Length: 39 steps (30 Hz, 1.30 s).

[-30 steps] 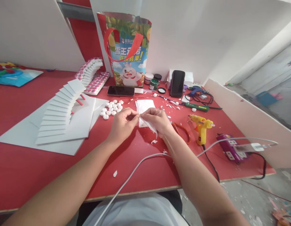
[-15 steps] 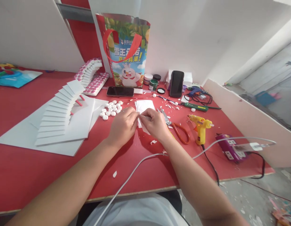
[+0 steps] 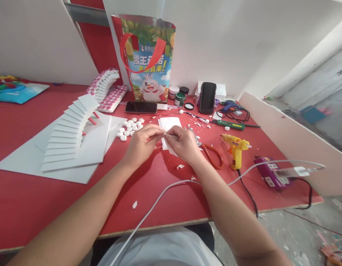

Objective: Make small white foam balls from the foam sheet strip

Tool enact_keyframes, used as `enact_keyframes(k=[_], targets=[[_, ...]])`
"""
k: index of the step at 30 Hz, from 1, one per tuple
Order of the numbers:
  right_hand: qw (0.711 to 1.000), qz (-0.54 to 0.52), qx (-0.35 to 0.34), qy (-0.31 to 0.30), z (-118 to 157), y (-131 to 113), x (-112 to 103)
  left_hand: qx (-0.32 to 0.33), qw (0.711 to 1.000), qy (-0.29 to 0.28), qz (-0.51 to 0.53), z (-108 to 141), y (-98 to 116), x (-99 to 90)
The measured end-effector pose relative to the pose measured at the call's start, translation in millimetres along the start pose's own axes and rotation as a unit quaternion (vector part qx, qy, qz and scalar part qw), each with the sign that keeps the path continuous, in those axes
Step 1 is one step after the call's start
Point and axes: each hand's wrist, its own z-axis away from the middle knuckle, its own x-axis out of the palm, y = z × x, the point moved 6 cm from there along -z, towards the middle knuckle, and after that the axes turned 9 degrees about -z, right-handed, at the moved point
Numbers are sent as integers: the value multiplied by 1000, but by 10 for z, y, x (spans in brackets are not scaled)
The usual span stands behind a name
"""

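My left hand (image 3: pixel 143 145) and my right hand (image 3: pixel 183 145) meet at their fingertips over a folded white sheet (image 3: pixel 171 123) on the red table. Both hands are pinched around something small and whitish, too hidden to name. A cluster of round white pieces (image 3: pixel 129 127) lies just left of my left hand. Beside my right hand are scissors with orange handles (image 3: pixel 213 156), partly covered by that hand. Small white scraps (image 3: pixel 180 167) are scattered near the hands.
White boards (image 3: pixel 93 155) lie left. Behind stand a printed bag (image 3: pixel 151 79), a phone (image 3: pixel 141 107) and jars (image 3: pixel 180 98). A yellow glue gun (image 3: pixel 236 149) and purple power strip (image 3: pixel 272 175) are right. A white cable (image 3: pixel 159 201) crosses the front.
My left hand has turned slightly, its fingers now stretching more towards the right fingertips. My right hand has shifted a little, covering more of the scissors.
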Motion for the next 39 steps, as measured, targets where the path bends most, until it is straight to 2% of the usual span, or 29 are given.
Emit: enact_keyframes(k=[2, 4, 7, 12, 14, 16, 17, 19, 22, 27, 33, 35, 39], targets=[[1000, -2, -17, -13, 1, -28, -9, -51, 997, -18, 47, -2, -92, 9], [999, -3, -24, -23, 2, -45, -11, -75, 995, -33, 65, 4, -140, 25], [999, 21, -23, -22, 8, -49, -1, -51, 997, -35, 42, 10, -113, 38], [998, 59, -9, -1, 19, -44, 19, -17, 999, -5, -42, 18, -10, 35], [1000, 17, 15, 4, 6, -23, -2, -32, 998, 5, -46, 19, -3, 24], [992, -88, 87, -2, -16, 64, -27, -64, 998, 10, -21, 18, -30, 10], [978, -157, 140, -8, -21, 130, -30, -82, 997, 9, 1, 18, -51, 7], [925, -286, 248, -25, -11, 256, -3, -111, 992, -1, 52, 16, -88, 9], [843, -407, 343, -78, 33, 327, 97, -119, 988, -19, 98, 6, -96, 17], [763, -514, 340, -195, 99, 175, 284, -101, 992, -3, 73, -14, -72, -25], [707, -560, 372, -219, 130, 143, 328, -76, 995, 8, 63, -17, -47, -47], [716, -557, 359, -219, 119, 141, 306, -76, 994, 3, 72, -8, -47, -33], [805, -473, 307, -187, 78, 162, 214, -87, 993, -5, 80, 6, -55, -14]])
